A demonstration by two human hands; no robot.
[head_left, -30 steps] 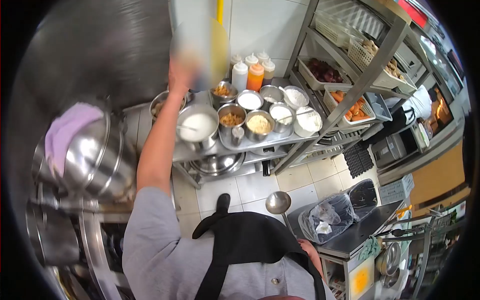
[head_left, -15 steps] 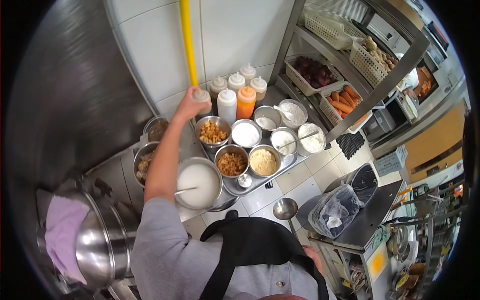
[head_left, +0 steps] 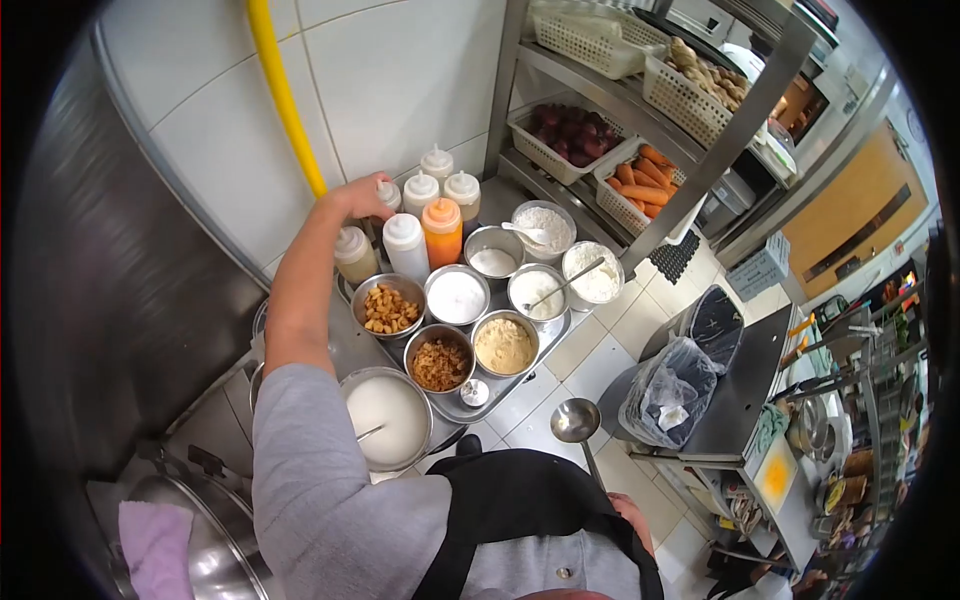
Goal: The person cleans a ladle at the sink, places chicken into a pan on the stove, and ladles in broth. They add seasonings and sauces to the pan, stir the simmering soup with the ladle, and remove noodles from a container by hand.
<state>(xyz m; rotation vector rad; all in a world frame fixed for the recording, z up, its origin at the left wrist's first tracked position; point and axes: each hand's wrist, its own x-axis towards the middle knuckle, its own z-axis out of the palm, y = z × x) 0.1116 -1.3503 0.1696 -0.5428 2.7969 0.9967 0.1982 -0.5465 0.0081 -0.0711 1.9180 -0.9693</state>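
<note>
My left hand (head_left: 362, 200) is closed around the top of a squeeze bottle (head_left: 388, 196) at the back left of a bottle group. Just in front of it stands a squeeze bottle with brownish contents (head_left: 355, 258). A white bottle (head_left: 405, 248) and an orange sauce bottle (head_left: 442, 234) are to its right. Low at my right side, my right hand (head_left: 630, 522) is partly hidden by the apron and grips the handle of a ladle (head_left: 575, 421). The ladle's bowl hangs over the floor and looks bare.
Steel bowls on a tray (head_left: 508, 392) hold browned cubes (head_left: 390, 308), fried bits (head_left: 439, 364) and pale powders. A pot of white liquid (head_left: 388, 420) stands nearest me. Shelves with carrots (head_left: 645, 180) and onions (head_left: 572, 135) rise at right, beyond a lined bin (head_left: 665, 400).
My left hand has let go of the front left bottle and moved to one farther back. The camera view has shifted right. The ladle stays low at my right side.
</note>
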